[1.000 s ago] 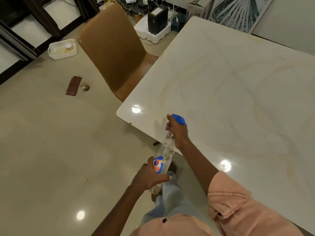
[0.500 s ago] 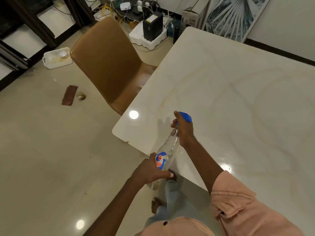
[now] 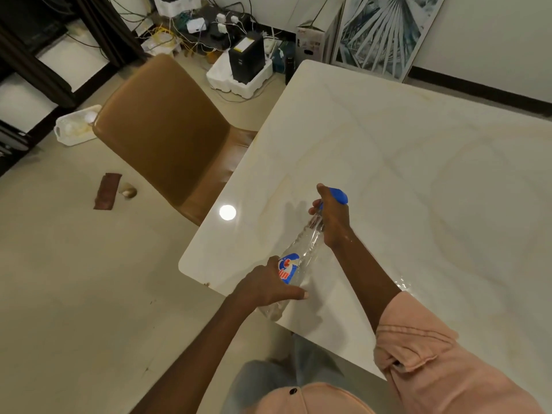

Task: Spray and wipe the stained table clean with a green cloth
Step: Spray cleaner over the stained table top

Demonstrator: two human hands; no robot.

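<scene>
A clear spray bottle [image 3: 301, 252] with a blue spray head and a blue and red label is tilted over the near left corner of the white marble table [image 3: 418, 180]. My left hand [image 3: 265, 286] grips the bottle's lower body by the label. My right hand [image 3: 333, 218] is wrapped round the neck at the blue trigger head, which points toward the table's middle. A small wet patch [image 3: 403, 284] glistens on the table beside my right forearm. A small brown stain [image 3: 206, 284] sits at the table's near edge. No green cloth is in view.
A tan chair [image 3: 167, 135] is pushed against the table's left side. On the floor lie a brown rag [image 3: 106, 191] and a white basket [image 3: 74, 128]. Cables, a black box in a foam tray [image 3: 246, 64] and a framed picture [image 3: 385, 34] stand along the far wall.
Both hands and the bottle have moved forward, from past the table's corner to over its surface. My grip on the bottle is unchanged. The view has shifted toward the far wall.
</scene>
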